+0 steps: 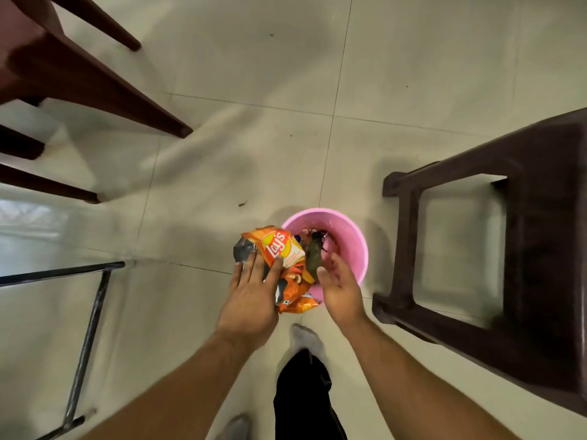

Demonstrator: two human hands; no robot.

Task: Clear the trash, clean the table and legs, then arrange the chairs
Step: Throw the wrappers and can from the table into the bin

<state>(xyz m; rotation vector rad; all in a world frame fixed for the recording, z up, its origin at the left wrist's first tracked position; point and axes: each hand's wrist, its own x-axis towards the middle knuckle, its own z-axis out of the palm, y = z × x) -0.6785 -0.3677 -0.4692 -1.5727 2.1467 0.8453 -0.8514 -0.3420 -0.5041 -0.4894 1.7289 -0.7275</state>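
So, where is the trash at this moment?

Seen from above, an orange crisp packet, crumpled, is in the air over the near-left rim of a round pink bin; part of it overlaps the rim, part hangs outside.

Who has hold of it?

The person's left hand is grasping it; the fingers lie spread over a grey crumpled part and the thumb runs across the printed front.

And the other hand?

The right hand is released, palm turned inward, fingers loosely bent, holding nothing; it hovers over the near rim of the bin, just beside the packet.

Is anything in the bin?

Yes; a dark olive scrap and other small bits, too blurred to tell apart.

What surrounds the bin?

Pale floor tiles; to the right, near the bin, a dark brown plastic chair; at the top left, well apart, the reddish-brown legs of a wooden chair; at the lower left, a thin black metal frame.

Can the person be seen?

Only bare forearms, a black trouser leg and a grey sock just behind the bin.
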